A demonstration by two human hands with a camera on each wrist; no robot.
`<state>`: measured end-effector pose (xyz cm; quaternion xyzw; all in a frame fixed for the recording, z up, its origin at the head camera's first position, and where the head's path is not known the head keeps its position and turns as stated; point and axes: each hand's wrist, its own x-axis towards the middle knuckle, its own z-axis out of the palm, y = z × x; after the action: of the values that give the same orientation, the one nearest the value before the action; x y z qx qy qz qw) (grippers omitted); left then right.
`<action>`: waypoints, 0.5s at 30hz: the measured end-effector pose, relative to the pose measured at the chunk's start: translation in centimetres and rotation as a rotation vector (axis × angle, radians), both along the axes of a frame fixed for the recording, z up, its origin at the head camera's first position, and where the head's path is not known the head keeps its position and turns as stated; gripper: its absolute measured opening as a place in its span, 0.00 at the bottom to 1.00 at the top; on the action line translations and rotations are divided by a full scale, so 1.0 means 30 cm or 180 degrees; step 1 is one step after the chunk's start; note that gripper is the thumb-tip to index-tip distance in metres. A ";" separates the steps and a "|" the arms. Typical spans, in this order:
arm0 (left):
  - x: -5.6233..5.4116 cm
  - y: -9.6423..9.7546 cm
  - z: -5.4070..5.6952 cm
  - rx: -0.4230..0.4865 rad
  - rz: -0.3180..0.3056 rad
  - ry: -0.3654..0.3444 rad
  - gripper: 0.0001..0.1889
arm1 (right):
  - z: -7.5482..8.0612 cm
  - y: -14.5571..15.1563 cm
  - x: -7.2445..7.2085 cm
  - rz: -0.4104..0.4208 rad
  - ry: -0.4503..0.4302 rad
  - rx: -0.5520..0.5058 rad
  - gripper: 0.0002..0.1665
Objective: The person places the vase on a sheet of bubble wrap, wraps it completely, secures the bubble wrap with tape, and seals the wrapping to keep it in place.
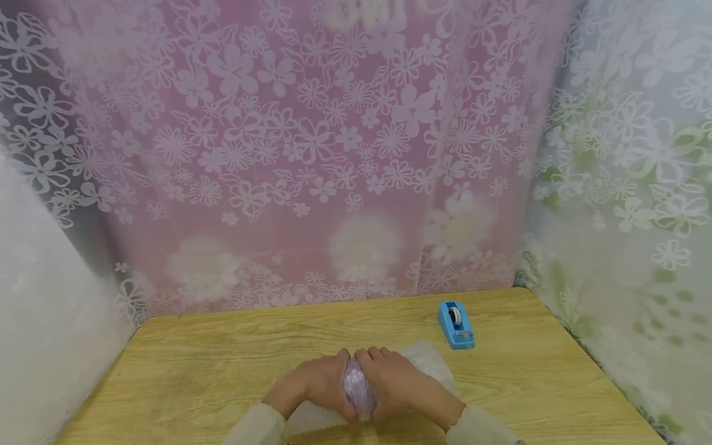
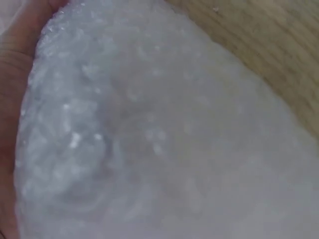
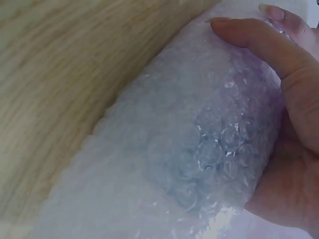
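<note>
Between my two hands is a bundle of clear bubble wrap [image 1: 358, 386] with a purple tint. What lies inside it cannot be made out. My left hand [image 1: 325, 383] grips the bundle from the left, my right hand [image 1: 394, 383] from the right. Loose bubble wrap [image 1: 431, 364] spreads out on the table behind the right hand and below the left wrist. In the right wrist view, thumb and fingers curl round the bubble wrap [image 3: 214, 134]. The left wrist view is mostly filled by blurred bubble wrap [image 2: 124, 124], with part of the hand [image 2: 12, 99] along its left edge.
A blue tape dispenser [image 1: 456, 326] with a roll of tape stands on the wood-grain table [image 1: 222, 346], to the right of and beyond my hands. Pink flower-patterned curtain [image 1: 311, 154] hangs behind the table, and a pale flowered sheet [image 1: 628, 247] hangs along the right side.
</note>
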<state>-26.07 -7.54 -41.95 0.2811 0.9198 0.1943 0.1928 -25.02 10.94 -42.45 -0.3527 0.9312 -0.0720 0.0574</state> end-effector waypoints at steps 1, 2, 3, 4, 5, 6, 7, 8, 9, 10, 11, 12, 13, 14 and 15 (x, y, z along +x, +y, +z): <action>-0.007 -0.002 -0.001 0.0038 -0.0016 -0.0058 0.41 | 0.005 -0.001 -0.003 0.0011 -0.0020 0.0006 0.52; -0.012 -0.005 -0.001 0.0075 -0.0026 -0.0119 0.41 | 0.010 -0.002 -0.005 0.0017 -0.0043 0.0006 0.52; -0.017 -0.007 -0.001 0.0112 -0.0024 -0.0184 0.41 | 0.014 -0.003 -0.009 0.0028 -0.0054 0.0008 0.52; -0.022 -0.009 -0.002 0.0146 -0.0029 -0.0231 0.40 | 0.018 -0.004 -0.011 0.0039 -0.0069 0.0014 0.52; -0.025 -0.011 -0.002 0.0182 -0.0031 -0.0284 0.40 | 0.022 -0.004 -0.013 0.0053 -0.0089 0.0013 0.51; -0.029 -0.014 -0.003 0.0211 -0.0041 -0.0324 0.39 | 0.026 -0.006 -0.015 0.0066 -0.0113 0.0015 0.51; -0.032 -0.017 -0.003 0.0241 -0.0063 -0.0345 0.38 | 0.029 -0.006 -0.017 0.0077 -0.0142 0.0021 0.51; -0.033 -0.020 -0.003 0.0258 -0.0085 -0.0348 0.38 | 0.034 -0.008 -0.019 0.0084 -0.0179 0.0021 0.50; -0.036 -0.022 -0.004 0.0277 -0.0117 -0.0335 0.38 | 0.036 -0.009 -0.023 0.0090 -0.0205 0.0029 0.50; -0.038 -0.025 -0.006 0.0289 -0.0155 -0.0303 0.37 | 0.040 -0.010 -0.024 0.0096 -0.0227 0.0041 0.49; -0.039 -0.027 -0.007 0.0279 -0.0189 -0.0248 0.37 | 0.042 -0.011 -0.027 0.0097 -0.0253 0.0048 0.49; -0.039 -0.028 -0.008 0.0263 -0.0212 -0.0183 0.37 | 0.044 -0.011 -0.030 0.0091 -0.0280 0.0066 0.49; -0.037 -0.030 -0.008 0.0217 -0.0226 -0.0082 0.38 | 0.045 -0.012 -0.033 0.0086 -0.0306 0.0075 0.49; -0.034 -0.031 -0.007 0.0148 -0.0224 0.0038 0.38 | 0.047 -0.012 -0.035 0.0076 -0.0330 0.0085 0.49; -0.029 -0.031 -0.007 0.0058 -0.0230 0.0201 0.39 | 0.047 -0.013 -0.038 0.0066 -0.0348 0.0099 0.49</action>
<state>-26.94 -8.47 -42.16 0.3218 0.9129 0.1866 0.1679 -26.15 10.55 -41.04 -0.3570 0.9240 -0.0761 0.1144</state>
